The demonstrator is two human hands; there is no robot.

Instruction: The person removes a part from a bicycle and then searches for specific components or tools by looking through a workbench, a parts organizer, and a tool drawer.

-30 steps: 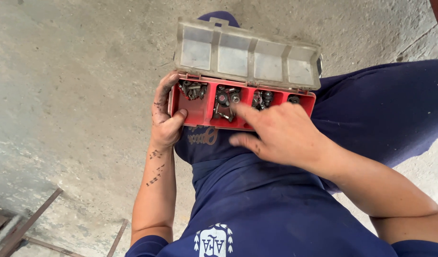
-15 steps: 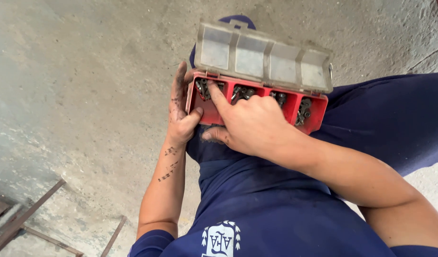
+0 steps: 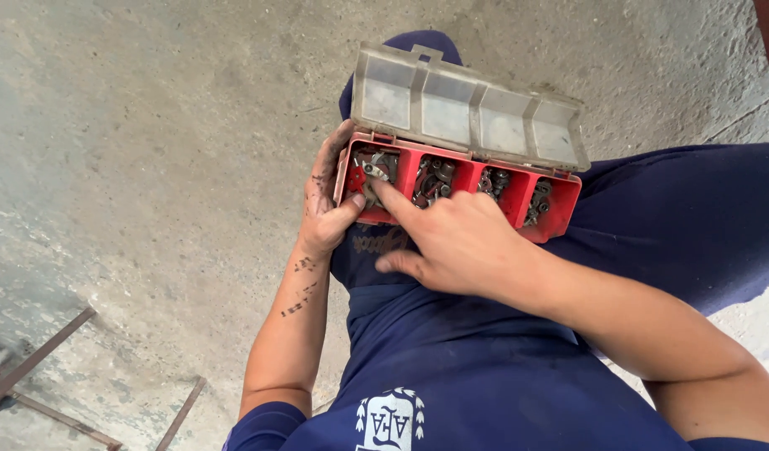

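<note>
Held over the lap, above dark blue work trousers (image 3: 702, 225): a small red plastic parts box (image 3: 560, 213), oblong, split by thin walls into a row of compartments. Hinged along its far edge, a cloudy clear lid (image 3: 468, 108), scuffed, moulded into matching panels, standing open. Heaped in each compartment, small grey metal fittings (image 3: 435, 179), dull and greasy. Left hand (image 3: 326, 209), smudged with black grime, wrapped round the box's left end, thumb pressed against the near wall. Right hand (image 3: 460, 246) resting over the box's near edge, forefinger stretched into the leftmost compartment and touching the pieces there, other fingers loosely curled, nothing gripped. Beneath and to the left, rough grey concrete floor (image 3: 151, 167), mottled and gritty. At the near left corner, thin rusty metal bars (image 3: 34, 359) lying on it.
</note>
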